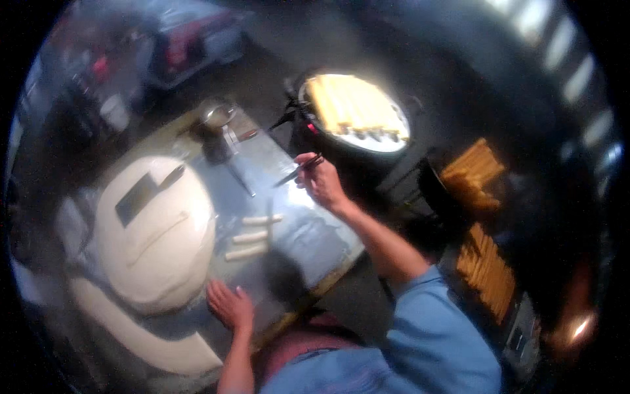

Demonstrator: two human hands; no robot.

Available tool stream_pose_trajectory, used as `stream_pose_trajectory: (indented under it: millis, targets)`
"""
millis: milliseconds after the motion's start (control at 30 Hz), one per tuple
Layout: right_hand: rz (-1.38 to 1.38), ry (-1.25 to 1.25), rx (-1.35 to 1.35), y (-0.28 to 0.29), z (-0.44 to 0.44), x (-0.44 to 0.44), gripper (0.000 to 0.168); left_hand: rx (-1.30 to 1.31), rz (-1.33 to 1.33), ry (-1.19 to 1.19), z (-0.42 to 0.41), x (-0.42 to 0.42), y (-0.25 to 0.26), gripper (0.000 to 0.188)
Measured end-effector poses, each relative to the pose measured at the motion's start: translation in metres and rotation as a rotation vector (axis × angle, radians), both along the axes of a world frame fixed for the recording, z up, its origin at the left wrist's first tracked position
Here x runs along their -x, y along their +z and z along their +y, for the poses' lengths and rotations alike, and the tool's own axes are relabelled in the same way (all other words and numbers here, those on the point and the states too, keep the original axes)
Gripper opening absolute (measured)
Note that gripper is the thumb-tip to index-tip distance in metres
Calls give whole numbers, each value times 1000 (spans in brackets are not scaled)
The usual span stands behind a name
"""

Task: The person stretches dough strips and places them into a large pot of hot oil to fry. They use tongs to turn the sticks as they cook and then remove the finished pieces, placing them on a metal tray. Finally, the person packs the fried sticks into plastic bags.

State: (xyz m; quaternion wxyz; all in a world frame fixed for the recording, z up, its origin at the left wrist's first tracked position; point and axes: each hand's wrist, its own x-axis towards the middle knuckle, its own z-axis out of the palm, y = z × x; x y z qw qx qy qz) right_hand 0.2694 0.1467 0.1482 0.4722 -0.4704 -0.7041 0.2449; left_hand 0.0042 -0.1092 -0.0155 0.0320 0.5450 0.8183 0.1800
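My right hand (321, 182) grips a thin dark tool (295, 172) with a narrow end, above the far right edge of the metal-topped table (315, 236). Blur hides whether it is a blade or a stick. Palm down by the near edge of a big slab of dough (152, 266), my left hand (230, 305) holds nothing, its thumb apart. On the slab lies a cleaver-like blade (138, 197) with a handle. Three short dough strips (250, 237) lie between my hands. A long, curved dough strip (142, 342) stretches along the table's near left.
Beyond the table, a round pan (366, 143) holds several pale yellow dough sticks (354, 103). Browned sticks (472, 172) fill a rack at right, with more browned sticks (487, 276) nearer me. A metal bowl or ladle (219, 115) sits at the table's far corner.
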Motion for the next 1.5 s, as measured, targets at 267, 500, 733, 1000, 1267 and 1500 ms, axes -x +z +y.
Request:
stream_pose_trajectory:
  millis: [267,500,733,1000,1267,1500]
  targets:
    - [961,-160,263,3,-31,-68,16,53,260,30,-14,12,-41,59]
    - [1052,-238,154,-7,0,-156,11,72,240,148,-32,-5,-14,58]
    - [675,-630,-32,35,35,-329,16,29,338,163,-58,-6,-49,51]
    - [96,-899,-242,34,144,-400,19,2,308,167,-41,-23,-51,50]
    - [393,-822,-82,-53,229,-497,21,16,326,190,-29,-40,-39,51]
    - [-6,-457,-258,-24,213,-449,14,65,238,263,-36,-37,-27,49]
